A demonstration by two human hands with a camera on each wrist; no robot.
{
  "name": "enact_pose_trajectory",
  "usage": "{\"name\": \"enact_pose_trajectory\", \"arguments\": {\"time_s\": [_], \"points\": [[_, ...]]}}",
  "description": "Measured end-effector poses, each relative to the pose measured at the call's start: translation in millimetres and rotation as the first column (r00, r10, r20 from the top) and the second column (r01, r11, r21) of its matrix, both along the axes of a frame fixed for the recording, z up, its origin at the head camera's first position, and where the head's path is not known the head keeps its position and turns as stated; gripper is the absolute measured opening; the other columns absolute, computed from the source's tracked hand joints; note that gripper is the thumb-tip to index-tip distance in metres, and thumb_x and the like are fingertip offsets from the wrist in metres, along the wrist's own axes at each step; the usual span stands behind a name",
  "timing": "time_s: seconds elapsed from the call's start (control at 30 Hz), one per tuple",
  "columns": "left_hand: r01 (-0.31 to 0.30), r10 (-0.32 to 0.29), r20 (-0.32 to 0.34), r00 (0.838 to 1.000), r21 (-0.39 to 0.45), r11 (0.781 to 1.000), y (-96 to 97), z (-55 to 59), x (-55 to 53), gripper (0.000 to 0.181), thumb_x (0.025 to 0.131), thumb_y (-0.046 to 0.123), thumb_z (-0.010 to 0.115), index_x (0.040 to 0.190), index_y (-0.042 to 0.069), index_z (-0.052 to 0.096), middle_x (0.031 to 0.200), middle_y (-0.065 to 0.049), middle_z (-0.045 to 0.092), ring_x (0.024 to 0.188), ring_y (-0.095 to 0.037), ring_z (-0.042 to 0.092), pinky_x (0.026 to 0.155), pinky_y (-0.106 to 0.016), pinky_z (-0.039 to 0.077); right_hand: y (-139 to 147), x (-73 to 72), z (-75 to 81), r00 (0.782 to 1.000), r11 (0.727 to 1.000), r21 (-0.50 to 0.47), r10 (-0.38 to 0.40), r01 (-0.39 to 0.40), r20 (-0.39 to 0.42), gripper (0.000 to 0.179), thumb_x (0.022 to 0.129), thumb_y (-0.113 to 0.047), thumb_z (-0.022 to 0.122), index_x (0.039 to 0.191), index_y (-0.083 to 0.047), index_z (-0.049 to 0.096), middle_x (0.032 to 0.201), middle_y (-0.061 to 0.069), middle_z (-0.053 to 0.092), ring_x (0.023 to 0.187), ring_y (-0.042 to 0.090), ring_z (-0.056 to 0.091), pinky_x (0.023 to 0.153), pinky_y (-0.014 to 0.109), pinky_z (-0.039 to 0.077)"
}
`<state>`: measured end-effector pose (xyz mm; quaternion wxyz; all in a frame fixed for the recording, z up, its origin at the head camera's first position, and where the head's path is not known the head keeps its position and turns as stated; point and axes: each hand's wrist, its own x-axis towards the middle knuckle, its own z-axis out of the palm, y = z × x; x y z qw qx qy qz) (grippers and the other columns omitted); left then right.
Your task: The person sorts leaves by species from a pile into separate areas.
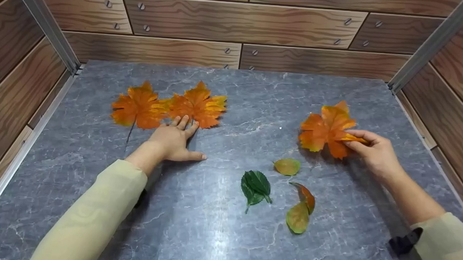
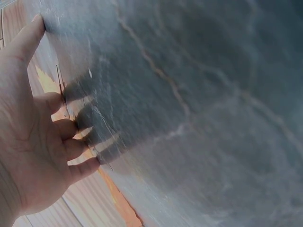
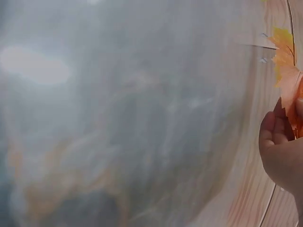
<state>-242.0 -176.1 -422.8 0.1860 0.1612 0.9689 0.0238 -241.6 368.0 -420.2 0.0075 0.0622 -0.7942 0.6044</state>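
Observation:
Two orange maple leaves lie side by side at the back left of the table, their edges meeting. My left hand (image 1: 172, 141) is spread flat, its fingertips at the lower edge of the inner maple leaf (image 1: 197, 105). The outer maple leaf (image 1: 136, 106) has its dark stem pointing toward me. On the right, my right hand (image 1: 377, 152) pinches a third orange maple leaf (image 1: 327, 128) by its right lobe, thumb below and fingers above. The right wrist view shows part of this leaf (image 3: 284, 52) at its right edge, beside the curled fingers.
Nearer me on the grey marbled table (image 1: 180, 229) lie overlapping dark green leaves (image 1: 255, 185), a yellow-green leaf (image 1: 287, 167), and another green-yellow leaf (image 1: 298, 218) touching a curled reddish leaf (image 1: 307, 197). Wood-patterned panels (image 1: 236, 22) wall the back and sides.

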Motion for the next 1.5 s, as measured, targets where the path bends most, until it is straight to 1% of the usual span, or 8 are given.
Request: {"name": "enact_pose_trajectory", "arguments": {"time_s": [0.23, 0.57, 0.83, 0.97, 1.1, 1.2, 1.4, 1.5], "points": [[0.006, -0.006, -0.005, 1.0, 0.001, 1.0, 1.1, 1.0, -1.1, 0.114, 0.089, 0.091, 0.046, 0.171, 0.022, 0.007, 0.175, -0.018, 0.0, 0.161, -0.042, 0.005, 0.122, -0.071, 0.02, -16.3, -5.3, 19.7, 1.0, 0.954, -0.298, 0.03, -0.029, -0.002, 0.033, 0.099, 0.004, 0.071, 0.131, -0.001, 0.074, 0.112, 0.001, 0.078, 0.097, 0.011, 0.075, 0.079, 0.021, 0.06], [0.014, -0.014, 0.0, 1.0, -0.012, 1.0, 0.0, -0.1, -0.5, 0.114, 0.09, 0.09, 0.046, 0.171, 0.021, 0.007, 0.176, -0.018, -0.001, 0.161, -0.042, 0.004, 0.122, -0.071, 0.019, -69.2, -25.0, 42.2, 0.993, 0.907, -0.407, 0.087, -0.11, -0.074, 0.045, 0.098, 0.01, 0.068, 0.142, 0.001, 0.063, 0.118, 0.01, 0.072, 0.097, 0.018, 0.074, 0.078, 0.026, 0.062], [0.004, -0.004, 0.002, 1.0, 0.0, 1.0, -0.6, -0.2, -0.4, 0.114, 0.089, 0.09, 0.047, 0.171, 0.022, 0.007, 0.175, -0.018, -0.001, 0.161, -0.041, 0.003, 0.122, -0.07, 0.019, -118.5, -42.3, 51.1, 0.99, 0.907, -0.398, 0.116, -0.14, -0.085, 0.07, 0.099, 0.013, 0.064, 0.162, -0.001, 0.037, 0.121, 0.007, 0.074, 0.101, 0.018, 0.074, 0.079, 0.028, 0.062], [0.003, -0.003, 0.0, 1.0, 0.006, 1.0, -0.3, -0.7, -0.1, 0.115, 0.088, 0.091, 0.048, 0.171, 0.022, 0.008, 0.175, -0.018, -0.001, 0.161, -0.042, 0.003, 0.122, -0.07, 0.019, -142.9, -47.7, 52.5, 0.986, 0.883, -0.44, 0.152, -0.166, -0.068, 0.084, 0.099, 0.014, 0.064, 0.17, -0.008, 0.024, 0.108, 0.008, 0.077, 0.093, 0.018, 0.076, 0.077, 0.029, 0.063], [0.004, -0.004, -0.01, 1.0, 0.007, 1.0, 0.3, -1.4, -0.2, 0.116, 0.087, 0.092, 0.048, 0.172, 0.022, 0.008, 0.175, -0.018, 0.0, 0.161, -0.042, 0.005, 0.122, -0.07, 0.019, -164.0, -51.3, 52.0, 0.986, 0.887, -0.431, 0.148, -0.166, -0.075, 0.095, 0.098, 0.012, 0.066, 0.173, -0.021, 0.016, 0.095, 0.009, 0.078, 0.082, 0.017, 0.075, 0.074, 0.028, 0.063], [0.002, -0.002, -0.01, 1.0, 0.007, 1.0, 0.6, -0.9, 0.1, 0.116, 0.087, 0.091, 0.048, 0.172, 0.022, 0.008, 0.175, -0.019, 0.0, 0.161, -0.042, 0.005, 0.122, -0.071, 0.019, -175.7, -53.6, 51.2, 0.985, 0.897, -0.407, 0.145, -0.17, -0.092, 0.092, 0.099, 0.011, 0.066, 0.172, -0.022, 0.021, 0.096, 0.01, 0.078, 0.083, 0.017, 0.075, 0.075, 0.028, 0.063], [0.004, -0.004, -0.004, 1.0, 0.0, 1.0, 0.3, -0.2, -0.2, 0.115, 0.089, 0.091, 0.047, 0.171, 0.022, 0.008, 0.175, -0.018, 0.0, 0.161, -0.042, 0.005, 0.122, -0.071, 0.02, -191.2, -59.8, 46.2, 0.985, 0.923, -0.349, 0.131, -0.164, -0.115, 0.056, 0.103, 0.01, 0.061, 0.157, 0.005, 0.047, 0.12, 0.011, 0.069, 0.099, 0.015, 0.073, 0.083, 0.026, 0.061], [0.003, -0.003, 0.0, 1.0, -0.003, 1.0, -0.2, -0.4, -0.5, 0.115, 0.089, 0.091, 0.046, 0.172, 0.022, 0.007, 0.175, -0.018, 0.0, 0.161, -0.041, 0.004, 0.122, -0.07, 0.02, -196.0, -63.2, 41.7, 0.987, 0.946, -0.293, 0.111, -0.14, -0.112, 0.047, 0.104, 0.007, 0.061, 0.151, 0.01, 0.053, 0.129, 0.016, 0.064, 0.102, 0.013, 0.072, 0.086, 0.024, 0.06]]}}
